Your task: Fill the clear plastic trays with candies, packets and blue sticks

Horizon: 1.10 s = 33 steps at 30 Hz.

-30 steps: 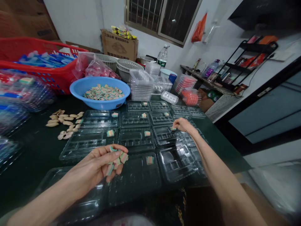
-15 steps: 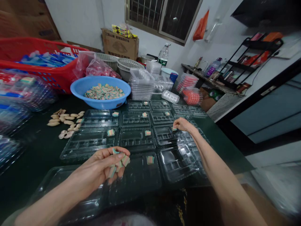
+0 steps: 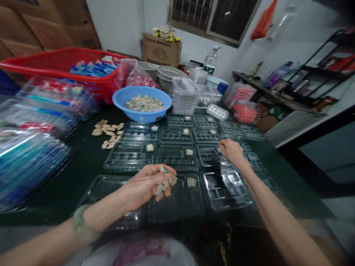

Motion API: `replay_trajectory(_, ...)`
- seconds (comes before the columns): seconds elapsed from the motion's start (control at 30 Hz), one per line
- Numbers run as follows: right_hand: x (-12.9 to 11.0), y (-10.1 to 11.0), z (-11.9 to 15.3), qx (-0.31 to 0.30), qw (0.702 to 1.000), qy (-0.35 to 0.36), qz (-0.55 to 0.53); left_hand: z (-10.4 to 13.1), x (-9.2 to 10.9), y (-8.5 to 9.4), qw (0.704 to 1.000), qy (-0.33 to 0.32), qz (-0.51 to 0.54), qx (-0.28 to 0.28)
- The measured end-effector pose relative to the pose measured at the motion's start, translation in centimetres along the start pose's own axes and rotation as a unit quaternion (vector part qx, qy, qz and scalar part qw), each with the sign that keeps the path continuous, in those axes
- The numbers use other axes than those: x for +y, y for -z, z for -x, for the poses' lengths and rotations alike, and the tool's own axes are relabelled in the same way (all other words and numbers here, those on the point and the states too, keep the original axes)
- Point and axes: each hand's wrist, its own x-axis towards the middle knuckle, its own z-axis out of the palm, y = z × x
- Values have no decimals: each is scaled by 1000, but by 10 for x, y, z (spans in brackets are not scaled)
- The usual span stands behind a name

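Note:
My left hand (image 3: pixel 156 180) is closed loosely around several small striped blocks (image 3: pixel 165 181) in pink, cream and teal. It is above the near clear plastic trays (image 3: pixel 177 205). My right hand (image 3: pixel 232 150) reaches to the top right corner of a clear tray (image 3: pixel 208 159), fingers pinched. A small pale block (image 3: pixel 220 149) shows at its fingertips, partly hidden by them. Single striped blocks lie in the upper right corners of other trays, such as the block (image 3: pixel 191 182) between my hands and the block (image 3: pixel 189 152) beyond it.
A blue basin (image 3: pixel 116 96) of striped blocks stands behind the trays. Peanuts (image 3: pixel 109 129) lie left of the trays. Filled clear packs (image 3: pixel 30 162) are stacked at left, before a red basket (image 3: pixel 36 68). Stacked empty trays (image 3: pixel 184 99) stand at the back.
The camera view has turned left, so the whole scene sits further right. Both hands keep nearly the same places over the trays, the right one still pinching at the same tray corner.

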Motion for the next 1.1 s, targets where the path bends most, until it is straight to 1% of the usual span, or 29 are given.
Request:
replay_trajectory(0.07, -30, 11, 13, 9, 997, 42, -60, -1, -3, -2, 1000, -7, -9, -8)
replay_trajectory(0.1, -49, 17, 21, 3, 992, 75, -105, -2, -4, -2, 1000, -12, -15, -9)
replay_trajectory(0.13, -69, 23, 31, -7, 972, 121, -203, -3, -5, -4, 1000, -17, -20, -11)
replay_trajectory(0.17, -89, 28, 41, -22, 945, 155, -287, -3, -6, -5, 999, -23, -25, -13)
replay_trajectory(0.2, -108, 32, 51, -37, 923, 182, -338, -3, -6, -7, 999, -27, -30, -16)
replay_trajectory(0.23, -125, 34, 60, -51, 908, 197, -367, -3, -6, -9, 999, -29, -38, -21)
replay_trajectory(0.27, -139, 36, 67, -65, 901, 198, -379, -3, -6, -11, 998, -31, -50, -26)
replay_trajectory(0.33, -157, 35, 76, -94, 899, 189, -384, -1, -6, -13, 996, -37, -75, -26)
replay_trajectory(0.4, -164, 32, 79, -125, 892, 176, -396, 0, -7, -14, 996, -42, -77, -24)
replay_trajectory(0.5, -159, 32, 78, -160, 868, 157, -444, 1, -10, -11, 999, -32, -9, -36)
replay_trajectory(0.57, -152, 36, 76, -153, 860, 138, -467, 2, -11, -6, 997, -21, 54, -42)
replay_trajectory(0.67, -139, 42, 78, -120, 861, 107, -482, 3, -12, 0, 992, -23, 114, -42)
replay_trajectory(0.73, -132, 43, 82, -127, 854, 87, -498, 5, -13, 2, 992, -28, 116, -38)
replay_trajectory(0.8, -129, 43, 88, -160, 841, 72, -513, 6, -15, 3, 994, -34, 103, -24)
replay_trajectory(0.87, -130, 41, 95, -193, 831, 66, -518, 6, -16, 1, 996, -38, 86, 0)
replay_trajectory(0.93, -135, 38, 101, -207, 825, 66, -521, 6, -17, -1, 996, -40, 72, 21)
replay_trajectory(1.0, -139, 35, 106, -206, 822, 67, -527, 6, -17, -3, 996, -47, 64, 35)
replay_trajectory(1.1, -144, 27, 109, -178, 829, 55, -528, 7, -15, -6, 996, -55, 58, 49)
